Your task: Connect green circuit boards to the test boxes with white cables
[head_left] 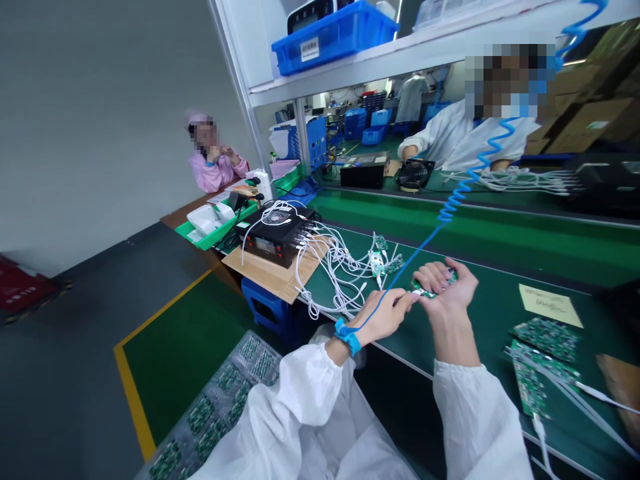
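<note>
My right hand is wrapped round a small green circuit board, whose edge and one corner show between the fingers. My left hand pinches at the near end of that board, where a bit of white, like a cable plug, shows at the fingertips. Round my left wrist is a blue wrist strap with a coiled blue cord. Left of my hands, a small circuit board with a white cable plugged in lies on the green bench mat.
White cables spread from a black box on cardboard. More circuit boards with cables and a yellow note lie at right. Trays of boards stand beside my lap. Co-workers sit opposite and at far left.
</note>
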`<state>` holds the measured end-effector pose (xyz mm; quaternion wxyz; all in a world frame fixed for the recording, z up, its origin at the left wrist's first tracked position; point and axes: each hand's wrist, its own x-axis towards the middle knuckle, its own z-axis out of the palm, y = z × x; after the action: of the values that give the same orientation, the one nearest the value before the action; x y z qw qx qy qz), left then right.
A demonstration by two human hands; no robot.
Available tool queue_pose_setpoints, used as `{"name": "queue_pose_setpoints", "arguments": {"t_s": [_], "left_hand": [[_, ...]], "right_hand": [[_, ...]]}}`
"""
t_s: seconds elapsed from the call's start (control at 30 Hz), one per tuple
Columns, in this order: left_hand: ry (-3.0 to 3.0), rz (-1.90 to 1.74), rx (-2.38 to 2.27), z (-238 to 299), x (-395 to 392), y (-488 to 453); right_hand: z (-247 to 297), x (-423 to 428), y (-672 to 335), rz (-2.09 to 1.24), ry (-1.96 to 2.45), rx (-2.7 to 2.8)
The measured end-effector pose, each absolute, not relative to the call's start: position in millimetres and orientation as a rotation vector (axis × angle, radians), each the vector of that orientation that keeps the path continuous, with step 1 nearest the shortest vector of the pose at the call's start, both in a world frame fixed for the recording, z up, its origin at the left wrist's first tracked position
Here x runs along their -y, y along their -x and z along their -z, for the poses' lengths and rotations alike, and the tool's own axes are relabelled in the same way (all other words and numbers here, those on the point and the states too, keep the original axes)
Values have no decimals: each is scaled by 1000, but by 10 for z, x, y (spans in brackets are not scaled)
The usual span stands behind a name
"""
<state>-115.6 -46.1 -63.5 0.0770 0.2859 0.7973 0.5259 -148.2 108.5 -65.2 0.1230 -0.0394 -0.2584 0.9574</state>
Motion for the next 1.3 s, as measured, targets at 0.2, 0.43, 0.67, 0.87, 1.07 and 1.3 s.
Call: {"name": "queue_pose_setpoints", "arguments": {"t_s": [0.2, 0.43, 0.67, 0.87, 1.07, 1.3], "left_hand": [[-850, -1459, -2486, 701, 399, 1239], [-846, -1436, -2517, 673, 313, 1318], [-831, -1450, -2482, 646, 386, 1329], [-593, -1601, -2343, 800, 541, 1332], [-798, -1167, -2372, 708, 283, 1435], [-749, -1353, -2474, 611, 636, 1641]], "right_hand": [[828, -1192, 1605, -2866, 143, 651], [812, -1239, 1732, -2863, 151, 688], [711, -1502, 1836, -2860, 319, 425], [719, -1880, 1848, -2530, 477, 809], [672, -1279, 1970, -1557, 505, 2246], [814, -843, 2158, -734, 397, 2819]]}}
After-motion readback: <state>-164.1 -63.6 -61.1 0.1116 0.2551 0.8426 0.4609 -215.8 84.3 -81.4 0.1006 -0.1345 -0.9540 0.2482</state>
